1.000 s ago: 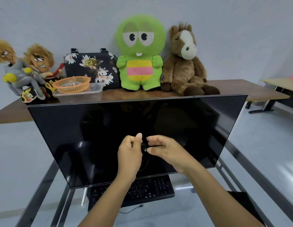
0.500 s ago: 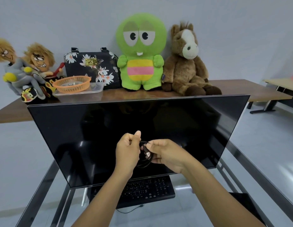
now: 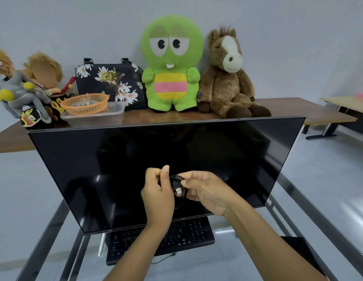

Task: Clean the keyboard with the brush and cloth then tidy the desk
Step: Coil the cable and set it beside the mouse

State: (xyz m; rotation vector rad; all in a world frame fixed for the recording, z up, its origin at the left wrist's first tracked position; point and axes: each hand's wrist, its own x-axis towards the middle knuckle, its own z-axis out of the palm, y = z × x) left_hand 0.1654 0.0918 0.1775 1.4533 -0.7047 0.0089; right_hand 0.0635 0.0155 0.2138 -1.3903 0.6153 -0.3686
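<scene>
Both hands (image 3: 158, 191) (image 3: 205, 189) pinch a coiled cable (image 3: 177, 189); orange basket (image 3: 85, 103) sits in a clear tub (image 3: 113, 115).

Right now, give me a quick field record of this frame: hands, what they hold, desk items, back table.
left hand: curled, grips the coiled cable
right hand: pinches the coiled cable
cable: black, coiled, USB plug showing, held in front of the monitor
monitor: dark, off
keyboard: black, on the glass desk, partly behind the monitor
back table: green plush, brown horse plush, floral bag, orange basket
brush, cloth: not visible
</scene>
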